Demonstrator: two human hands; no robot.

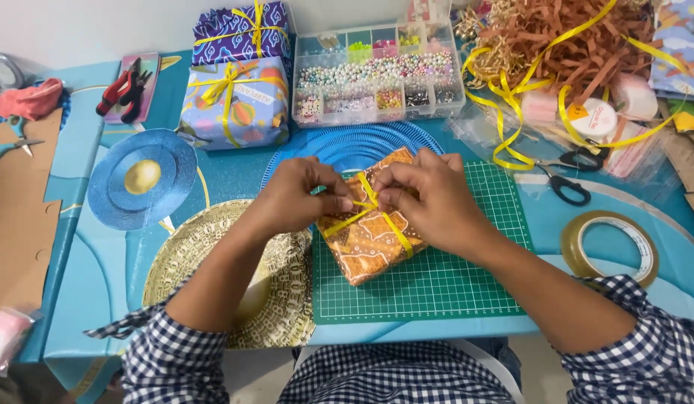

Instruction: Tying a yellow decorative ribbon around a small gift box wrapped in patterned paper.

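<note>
Three wrapped gifts (369, 228), two scissors (567, 176), one tape roll (610, 247), one bead box (377, 75), two round mats (143, 178)

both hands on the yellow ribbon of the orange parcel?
Touching. Head view: left hand and right hand fingertips pinch the yellow ribbon atop the orange parcel.

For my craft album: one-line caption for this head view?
Both hands, left hand and right hand, pinch yellow ribbon on an orange wrapped box.
</note>
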